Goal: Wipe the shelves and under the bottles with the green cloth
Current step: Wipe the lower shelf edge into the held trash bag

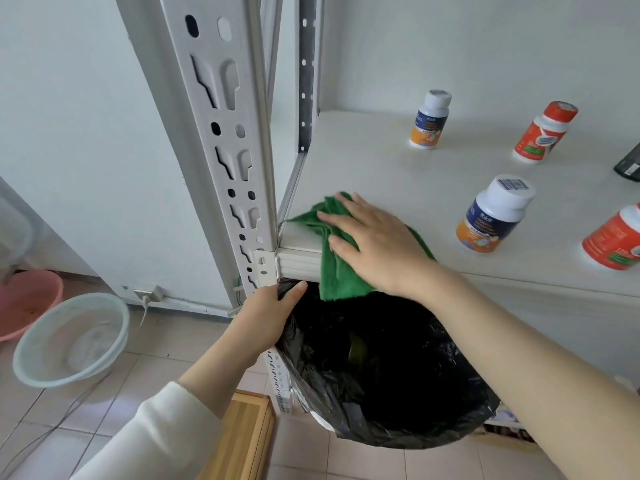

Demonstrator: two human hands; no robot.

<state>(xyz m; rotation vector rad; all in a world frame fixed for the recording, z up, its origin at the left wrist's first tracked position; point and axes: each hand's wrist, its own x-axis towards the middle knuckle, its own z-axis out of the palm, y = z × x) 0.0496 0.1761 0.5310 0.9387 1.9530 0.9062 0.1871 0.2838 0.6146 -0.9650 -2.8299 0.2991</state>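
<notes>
My right hand [372, 242] lies flat on the green cloth [334, 271] at the front left corner of the white shelf [381, 168]; part of the cloth hangs over the shelf's front edge. My left hand [268, 317] grips the rim of a bin lined with a black bag [374, 368], held just under that edge. On the shelf stand two blue-and-orange bottles with white caps [429, 121] [491, 214] and two red bottles [543, 133] [614, 237].
The perforated white upright [221, 140] of the rack stands left of the shelf. A dark packet [628, 164] lies at the right edge. On the tiled floor sit a white basin [71, 339], a pink basin [29, 299] and a wooden box [242, 441].
</notes>
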